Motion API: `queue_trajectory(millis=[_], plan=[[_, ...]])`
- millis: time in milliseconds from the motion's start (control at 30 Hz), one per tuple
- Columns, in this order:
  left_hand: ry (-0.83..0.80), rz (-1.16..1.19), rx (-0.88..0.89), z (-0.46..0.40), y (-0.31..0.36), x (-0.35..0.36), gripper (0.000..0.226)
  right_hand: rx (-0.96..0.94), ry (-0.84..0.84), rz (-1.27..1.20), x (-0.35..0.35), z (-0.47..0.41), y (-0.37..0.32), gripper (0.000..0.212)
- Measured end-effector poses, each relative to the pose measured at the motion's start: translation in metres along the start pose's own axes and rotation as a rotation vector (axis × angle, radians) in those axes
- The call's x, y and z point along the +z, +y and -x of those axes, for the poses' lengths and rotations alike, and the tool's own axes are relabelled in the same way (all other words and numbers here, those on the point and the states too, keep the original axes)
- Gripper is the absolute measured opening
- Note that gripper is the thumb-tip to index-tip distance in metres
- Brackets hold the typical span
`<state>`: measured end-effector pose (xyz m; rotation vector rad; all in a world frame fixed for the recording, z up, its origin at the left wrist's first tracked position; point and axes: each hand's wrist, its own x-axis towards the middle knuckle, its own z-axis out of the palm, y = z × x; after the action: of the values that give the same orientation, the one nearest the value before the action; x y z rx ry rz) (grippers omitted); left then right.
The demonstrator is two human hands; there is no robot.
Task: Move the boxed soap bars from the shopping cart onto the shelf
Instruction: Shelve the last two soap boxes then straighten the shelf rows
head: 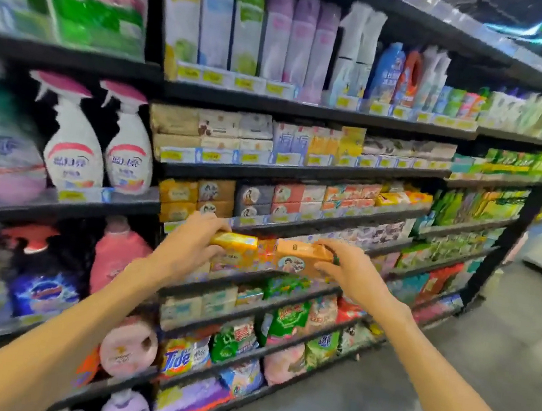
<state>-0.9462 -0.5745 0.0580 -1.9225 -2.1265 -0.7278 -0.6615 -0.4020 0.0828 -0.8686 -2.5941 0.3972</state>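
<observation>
Yellow cardboard shows between the curled fingers point(222, 224) of the left hand point(193, 247), which grips a yellow soap box point(234, 249) from its left end, thumb below and fingers over the top. Its long axis runs left to right, along the shelf point(287, 278) edge, printed face toward the person. Just right of those fingertips, an orange soap box point(302, 259) lies the same way, pinched at its right end by the right hand point(348, 272). Both boxes sit at the shelf front, side by side.
</observation>
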Motion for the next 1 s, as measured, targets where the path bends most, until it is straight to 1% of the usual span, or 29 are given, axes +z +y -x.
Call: queue_trajectory(millis=[100,167,367,467,567,700,800,900,1000], plan=[[0.029,-0.054,-0.146,0.003,-0.015,-0.006,0.040,-0.116,-0.063,-0.048,0.011,-0.046,-0.001,0.039],[0.040,-0.082,-0.228,0.008,-0.023,-0.008,0.041,-0.176,-0.081,-0.074,0.023,-0.074,-0.001,0.039],[0.038,-0.186,-0.398,0.009,-0.047,-0.007,0.040,-0.328,-0.149,-0.140,0.061,-0.145,-0.007,0.041],[0.034,-0.220,-0.430,-0.005,-0.065,-0.004,0.039,-0.345,-0.145,-0.186,0.080,-0.175,-0.007,0.037],[0.063,-0.226,-0.423,-0.027,-0.084,0.000,0.040,-0.365,-0.145,-0.211,0.091,-0.201,-0.006,0.036],[0.088,-0.231,-0.416,-0.061,-0.105,0.004,0.039,-0.326,-0.152,-0.263,0.094,-0.232,-0.004,0.037],[0.085,-0.283,-0.432,-0.081,-0.116,0.009,0.040,-0.323,-0.137,-0.278,0.099,-0.251,0.000,0.038],[0.045,-0.365,-0.460,-0.089,-0.123,0.022,0.041,-0.345,-0.144,-0.285,0.105,-0.263,0.002,0.039],[0.075,-0.401,-0.519,-0.091,-0.129,0.033,0.044,-0.377,-0.136,-0.260,0.111,-0.272,0.000,0.038]])
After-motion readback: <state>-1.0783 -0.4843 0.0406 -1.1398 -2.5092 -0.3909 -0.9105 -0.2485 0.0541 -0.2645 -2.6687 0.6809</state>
